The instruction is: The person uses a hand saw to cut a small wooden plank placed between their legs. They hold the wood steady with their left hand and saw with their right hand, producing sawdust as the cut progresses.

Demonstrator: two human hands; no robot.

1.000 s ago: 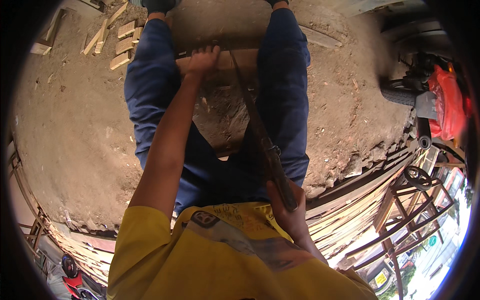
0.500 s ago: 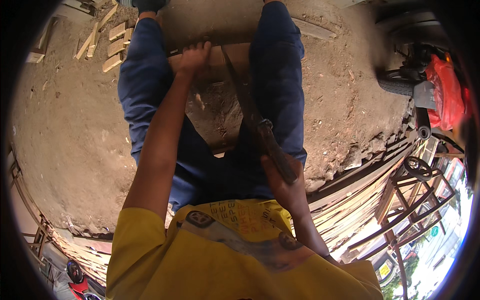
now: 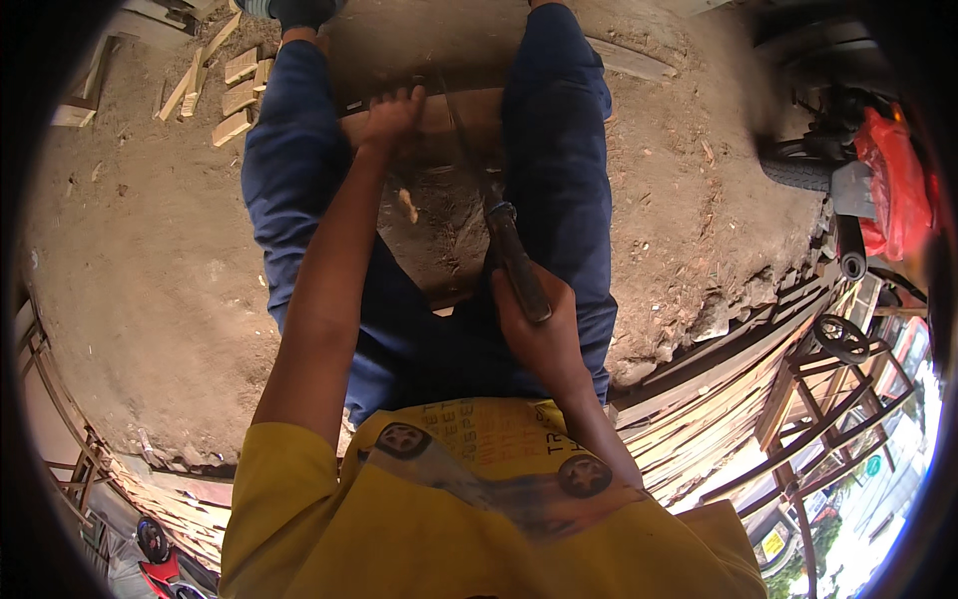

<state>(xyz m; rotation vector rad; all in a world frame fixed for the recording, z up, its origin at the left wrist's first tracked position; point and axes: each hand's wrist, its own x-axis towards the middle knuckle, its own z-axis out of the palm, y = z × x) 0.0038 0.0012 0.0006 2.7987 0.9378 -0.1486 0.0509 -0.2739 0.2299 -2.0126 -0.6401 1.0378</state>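
Observation:
A brown wooden board [image 3: 471,105] lies crosswise between my legs [image 3: 287,170]. My left hand [image 3: 391,120] grips it left of centre, fingertips over its far edge. A long, dark hand saw [image 3: 474,170] runs from the board back toward me, its narrow tip at the board, just right of my left fingers. Closed around its thick dark handle [image 3: 524,285] is my right hand [image 3: 539,319], low between my thighs. Whether the blade is inside a cut is too small to tell.
Short wood offcuts [image 3: 239,97] lie at upper left, a pale plank [image 3: 634,58] at upper right. A motorbike tyre [image 3: 798,170] and red plastic bag [image 3: 883,185] are at right. Stacked timber [image 3: 679,429] and a frame [image 3: 838,419] fill lower right, another motorbike [image 3: 165,569] lower left.
My right hand and the saw handle have moved forward and left, pushing the blade farther past the board. My left hand stays on the board.

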